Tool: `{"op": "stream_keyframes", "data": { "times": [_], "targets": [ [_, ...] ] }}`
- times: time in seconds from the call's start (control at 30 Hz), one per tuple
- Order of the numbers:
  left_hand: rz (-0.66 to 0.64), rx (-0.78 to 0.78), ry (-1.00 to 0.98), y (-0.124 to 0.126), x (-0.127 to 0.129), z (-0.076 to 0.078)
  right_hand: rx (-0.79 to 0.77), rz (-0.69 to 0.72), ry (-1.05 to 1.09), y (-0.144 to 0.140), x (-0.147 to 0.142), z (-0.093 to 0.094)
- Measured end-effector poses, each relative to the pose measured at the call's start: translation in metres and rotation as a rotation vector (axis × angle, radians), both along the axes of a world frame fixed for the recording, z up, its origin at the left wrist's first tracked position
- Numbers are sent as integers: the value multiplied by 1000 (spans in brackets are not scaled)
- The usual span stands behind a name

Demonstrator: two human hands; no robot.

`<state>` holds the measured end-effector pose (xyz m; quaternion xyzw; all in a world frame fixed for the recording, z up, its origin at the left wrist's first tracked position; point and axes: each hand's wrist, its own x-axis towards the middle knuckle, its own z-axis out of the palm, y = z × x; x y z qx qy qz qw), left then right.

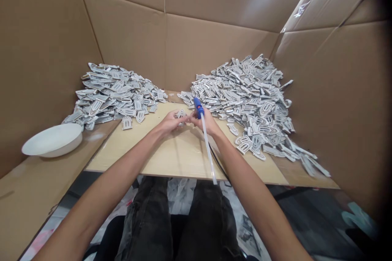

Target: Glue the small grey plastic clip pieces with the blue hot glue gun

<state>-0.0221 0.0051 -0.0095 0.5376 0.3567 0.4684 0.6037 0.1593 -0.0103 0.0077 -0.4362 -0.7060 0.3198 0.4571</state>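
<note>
At the middle of the frame, the left hand (172, 122) has its fingers clamped on 1 small grey-white piece (180, 114), a flat arch-shaped part with slots. The right hand (206, 121) has its fingers closed around a blue-tipped tool (199, 108) with a clear tube (208, 151), its tip beside the piece. 2 heaps lie on the desk (171, 155): the left pile (113, 94) is smaller than the right pile (248, 94), so I judge much remains. A white bowl (52, 140) sits at the left.

Matt brown cardboard walls (128, 36) surround a smooth pale wood board (177, 155). Flat grey-white pieces (245, 89) look like matt plastic. The bowl (53, 140) is smooth white; the blue-tipped tool (199, 108) trails a clear plastic tube (208, 151).
</note>
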Motion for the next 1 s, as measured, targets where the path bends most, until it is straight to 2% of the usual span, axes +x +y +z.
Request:
{"op": "stream_keyframes", "data": {
  "times": [0.17,0.47,0.63,0.77,0.83,1.0],
  "targets": [
    [-5,7,-4,6,-2,-6,-14,-33,-13,-3,-4,-3],
    [149,7,-81,4,-3,1,-66,-32,47,2,-1,-6],
    [105,-55,-23,2,-2,1,1,-193,100,11,15,0],
    [29,-110,-23,1,-1,-1,164,-318,178,16,26,2],
    [-23,-96,-3,2,-1,-2,214,-284,136,12,25,3],
    [-70,-39,69,4,-5,-6,270,-130,-170,-10,7,11]
  ]
}}
